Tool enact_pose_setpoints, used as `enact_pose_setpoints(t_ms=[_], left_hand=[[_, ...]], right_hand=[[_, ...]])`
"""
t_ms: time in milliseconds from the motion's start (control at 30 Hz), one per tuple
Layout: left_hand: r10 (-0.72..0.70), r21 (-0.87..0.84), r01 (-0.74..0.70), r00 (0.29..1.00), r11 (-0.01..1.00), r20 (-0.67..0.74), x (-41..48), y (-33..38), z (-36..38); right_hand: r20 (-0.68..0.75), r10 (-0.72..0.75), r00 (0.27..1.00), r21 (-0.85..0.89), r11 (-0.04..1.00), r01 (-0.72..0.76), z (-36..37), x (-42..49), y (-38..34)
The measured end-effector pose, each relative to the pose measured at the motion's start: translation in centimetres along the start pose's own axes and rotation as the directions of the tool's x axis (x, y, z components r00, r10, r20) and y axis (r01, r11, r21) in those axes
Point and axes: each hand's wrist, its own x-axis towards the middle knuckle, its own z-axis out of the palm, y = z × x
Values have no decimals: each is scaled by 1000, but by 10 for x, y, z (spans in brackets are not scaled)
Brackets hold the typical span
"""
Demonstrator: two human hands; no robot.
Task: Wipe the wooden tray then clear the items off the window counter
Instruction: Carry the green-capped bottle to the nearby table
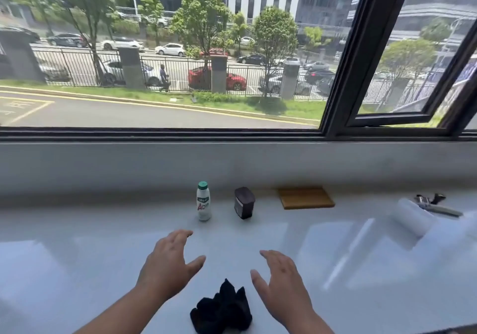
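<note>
White bench (77, 269) fills the lower frame, mostly bare. Wooden tray (305, 198) lies flat right of centre against the back wall, untouched by the look of it. White roll (410, 224) far right, dark box (244, 202) and bottle (203, 201) mid-frame. Black cloth (223, 308) crumpled bottom centre between both hands. Left hand (169, 264) and right hand (281, 279): each grip spread wide, holding nothing. Next: pinch cloth, bunch it flat, reach to tray, steady tray with the free hand while wiping.
</note>
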Motion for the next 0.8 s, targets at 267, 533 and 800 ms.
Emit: enact_pose_setpoints(t_ms=[267,533,800], left_hand=[[-160,66,163,986,984,-47,85,-29,-4],[-310,97,313,949,945,-50,194,-28,9],[-512,-222,519,854,826,93,299,-30,88]], right_hand=[[68,-59,996,76,996,54,30,136,-22],[235,-75,969,203,979,26,69,279,-26],[552,120,825,443,796,-412,151,373,-21]])
